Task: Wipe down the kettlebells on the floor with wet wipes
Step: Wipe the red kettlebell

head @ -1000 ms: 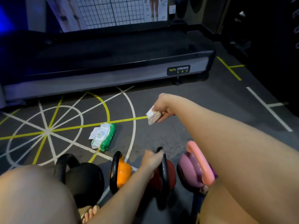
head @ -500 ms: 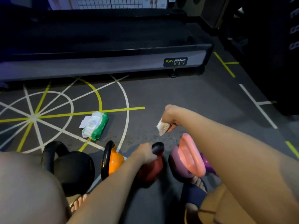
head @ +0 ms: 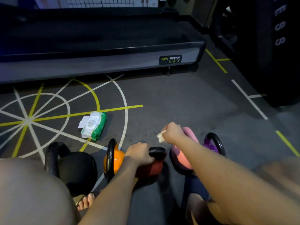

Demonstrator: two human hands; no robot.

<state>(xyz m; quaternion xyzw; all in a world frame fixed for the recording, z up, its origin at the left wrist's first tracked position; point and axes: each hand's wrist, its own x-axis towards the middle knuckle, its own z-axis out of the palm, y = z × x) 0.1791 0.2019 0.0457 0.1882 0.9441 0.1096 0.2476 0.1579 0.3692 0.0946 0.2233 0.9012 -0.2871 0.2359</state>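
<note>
Left hand (head: 139, 153) gripping red kettlebell (head: 151, 168) handle; right hand (head: 172, 133) clutching wipe (head: 161, 136)

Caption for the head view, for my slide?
Left hand grips the red kettlebell by its handle; right hand holds a crumpled wipe by the pink kettlebell.

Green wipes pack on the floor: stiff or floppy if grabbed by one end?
Probably floppy: the wipes pack looks like a soft pouch with rounded, bulging sides, so it would likely sag. It lies flat on the floor, so a push should slide it, not roll it. Its white flap lies open and may catch.
</note>
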